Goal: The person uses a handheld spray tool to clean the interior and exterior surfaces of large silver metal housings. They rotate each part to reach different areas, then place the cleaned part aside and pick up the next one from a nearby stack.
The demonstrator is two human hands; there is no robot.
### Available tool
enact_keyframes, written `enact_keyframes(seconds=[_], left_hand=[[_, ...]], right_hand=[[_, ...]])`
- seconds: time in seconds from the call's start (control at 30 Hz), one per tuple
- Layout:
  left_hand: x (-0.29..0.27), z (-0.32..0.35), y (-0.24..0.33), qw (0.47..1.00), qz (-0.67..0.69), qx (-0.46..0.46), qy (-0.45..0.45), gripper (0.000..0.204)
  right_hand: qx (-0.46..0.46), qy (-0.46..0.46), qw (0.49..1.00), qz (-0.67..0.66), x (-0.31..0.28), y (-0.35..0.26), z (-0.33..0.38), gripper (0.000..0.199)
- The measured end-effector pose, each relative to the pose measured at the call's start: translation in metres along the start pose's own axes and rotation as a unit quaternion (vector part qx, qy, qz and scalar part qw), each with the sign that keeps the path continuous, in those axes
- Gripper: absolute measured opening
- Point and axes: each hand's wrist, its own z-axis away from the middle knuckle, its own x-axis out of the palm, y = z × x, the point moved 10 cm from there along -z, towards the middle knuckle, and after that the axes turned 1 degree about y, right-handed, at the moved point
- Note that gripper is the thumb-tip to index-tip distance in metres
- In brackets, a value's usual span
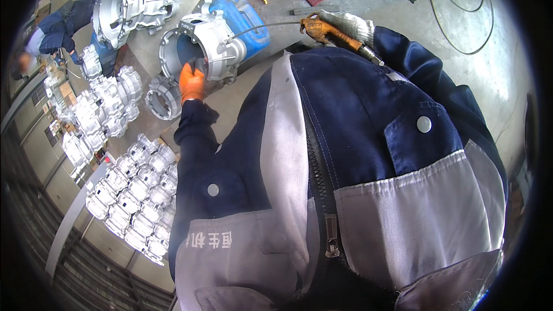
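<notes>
Workshop counter (242, 89) crowded with metal castings.
Left hand (192, 79) grips the rim of 1 round housing (201, 46); right hand (345, 24) fingers closed around an orange air gun (322, 30). Best to steady the housing, nozzle aimed inside.

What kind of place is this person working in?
Most likely a factory or machine workshop. Rows of cast metal housings are stacked at the left, the left hand steadies a big metal housing, and the right hand holds an orange air gun.
</notes>
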Motion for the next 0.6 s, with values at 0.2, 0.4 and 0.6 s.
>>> enact_keyframes(seconds=[0.2, 0.4, 0.6], left_hand=[[-0.004, 0.033, -0.001, 0.977, -0.213, 0.01, -0.026, 0.044], [0.002, 0.032, -0.003, 0.929, -0.366, 0.046, 0.001, 0.036], [0.006, 0.023, -0.001, 0.899, -0.433, -0.067, 0.019, 0.048]], right_hand=[[0.016, 0.005, 0.999, 0.048, 0.007, 0.001, -0.004, 0.039], [0.048, -0.046, 0.998, -0.01, 0.021, 0.004, -0.008, 0.041], [-0.008, -0.06, 0.998, 0.007, 0.007, -0.007, -0.016, 0.045]])
